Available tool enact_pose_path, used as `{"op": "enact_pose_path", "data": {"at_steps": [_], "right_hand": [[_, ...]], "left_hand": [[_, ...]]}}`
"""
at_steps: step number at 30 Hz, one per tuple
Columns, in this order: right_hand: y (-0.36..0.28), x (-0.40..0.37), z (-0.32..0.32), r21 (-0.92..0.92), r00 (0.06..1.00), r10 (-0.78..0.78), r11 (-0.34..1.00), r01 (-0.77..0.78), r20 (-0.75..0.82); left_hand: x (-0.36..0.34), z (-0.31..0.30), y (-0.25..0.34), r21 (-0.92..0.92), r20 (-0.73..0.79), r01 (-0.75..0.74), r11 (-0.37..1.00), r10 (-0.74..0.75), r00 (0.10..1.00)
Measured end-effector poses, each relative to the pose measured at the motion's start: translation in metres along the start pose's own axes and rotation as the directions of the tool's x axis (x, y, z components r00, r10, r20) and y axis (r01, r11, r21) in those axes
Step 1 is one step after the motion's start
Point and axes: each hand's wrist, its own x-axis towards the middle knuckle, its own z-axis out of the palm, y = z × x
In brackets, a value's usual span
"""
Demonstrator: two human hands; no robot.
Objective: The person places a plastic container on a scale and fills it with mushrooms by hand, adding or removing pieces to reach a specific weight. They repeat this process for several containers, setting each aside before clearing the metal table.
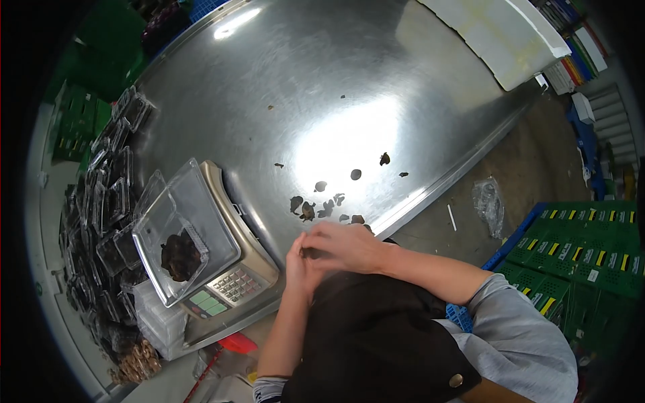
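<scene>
At the table's near edge my left hand point(300, 269) and my right hand point(353, 247) meet, the right one over the left. Both have curled fingers, the right ones slightly blurred. A dark patch shows between them, too hidden to name. Just beyond lie several dark brown, wrinkled pieces like wood ear mushroom point(307, 211). Left of my hands a kitchen-type digital scale point(252, 262) carries a clear plastic tray point(222, 258). Inside that sits an open clear clamshell box point(199, 235) with a dark clump of the same look point(180, 256).
Along the left edge are piled many filled clear boxes point(111, 195), with stacked clear plastic containers point(158, 316) nearer me. The steel table point(255, 74) bears a white foam board point(490, 33) at its far right. Green crates point(578, 248) stand on the right; crumpled plastic point(488, 205) lies on the floor.
</scene>
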Motion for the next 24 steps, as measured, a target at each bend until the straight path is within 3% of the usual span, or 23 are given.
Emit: {"op": "enact_pose_path", "data": {"at_steps": [2,3,4,6,7,8,9,11,12,13,14,15,16,17,18,19,21,22,24], "right_hand": [[0.015,0.007,-0.01,-0.035,0.999,0.01,0.999,-0.011,-0.042],[0.025,0.01,-0.022,0.019,0.971,0.194,0.981,-0.194,-0.141],[0.036,0.013,-0.033,0.09,0.899,0.373,0.928,-0.363,-0.229],[0.084,0.013,-0.032,-0.136,0.882,0.279,0.926,-0.352,-0.379],[0.103,0.012,-0.031,-0.136,0.882,0.279,0.926,-0.352,-0.379],[0.116,0.011,-0.031,-0.252,0.92,0.229,0.915,-0.314,-0.318],[0.127,0.009,-0.028,-0.36,0.951,0.183,0.894,-0.266,-0.249],[0.13,0.008,-0.029,-0.332,0.942,0.246,0.89,-0.313,-0.228],[0.131,0.008,-0.03,-0.308,0.929,0.307,0.881,-0.36,-0.207],[0.128,0.009,-0.033,-0.308,0.929,0.305,0.881,-0.358,-0.208],[0.123,0.01,-0.035,-0.174,0.924,0.304,0.921,-0.347,-0.234],[0.12,0.011,-0.037,-0.037,0.916,0.307,0.944,-0.327,-0.257],[0.12,0.013,-0.036,-0.036,0.918,0.307,0.945,-0.326,-0.252],[0.119,0.016,-0.034,0.451,0.83,0.527,0.796,-0.405,-0.185],[0.118,0.02,-0.032,0.815,0.737,0.675,0.434,-0.383,-0.014],[0.115,0.024,-0.033,0.815,0.738,0.674,0.435,-0.383,-0.013],[0.105,0.03,-0.033,0.973,0.755,0.636,0.03,-0.23,0.159],[0.099,0.035,-0.032,0.972,0.755,0.635,0.028,-0.233,0.163],[0.085,0.044,-0.03,0.761,0.799,0.542,0.396,-0.515,0.259]], "left_hand": [[0.012,-0.013,0.007,0.123,-0.063,-0.036,0.992,0.044,0.997],[0.016,-0.019,0.012,0.16,0.161,0.001,0.987,-0.027,0.987],[0.017,-0.022,0.018,0.161,0.161,0.001,0.987,-0.028,0.986],[0.02,-0.024,0.024,0.285,0.257,-0.076,0.956,0.001,0.966],[0.012,-0.006,0.024,0.37,0.149,-0.168,0.914,0.12,0.981],[0.01,0.001,0.028,0.371,0.147,-0.167,0.913,0.12,0.982],[0.01,0.006,0.033,0.52,0.133,-0.263,0.812,0.227,0.965],[0.009,0.016,0.041,0.781,0.128,-0.373,0.501,0.456,0.881],[0.016,0.017,0.045,0.781,0.129,-0.374,0.5,0.456,0.88],[0.022,0.017,0.048,0.872,0.294,-0.471,0.132,0.629,0.72],[0.027,0.019,0.051,0.852,0.491,-0.456,-0.258,0.696,0.524],[0.029,0.021,0.053,0.854,0.488,-0.453,-0.257,0.698,0.524],[0.022,0.033,0.055,0.867,0.492,-0.37,-0.333,0.685,0.537],[0.019,0.041,0.056,0.868,0.496,-0.285,-0.407,0.671,0.551],[0.022,0.041,0.057,0.868,0.495,-0.285,-0.406,0.672,0.551],[0.026,0.041,0.058,0.834,0.543,-0.251,-0.491,0.653,0.527],[0.034,0.042,0.059,0.793,0.588,-0.211,-0.571,0.63,0.506],[0.039,0.045,0.059,0.767,0.596,-0.156,-0.622,0.602,0.532],[0.046,0.046,0.06,0.74,0.593,-0.095,-0.666,0.579,0.559]]}}
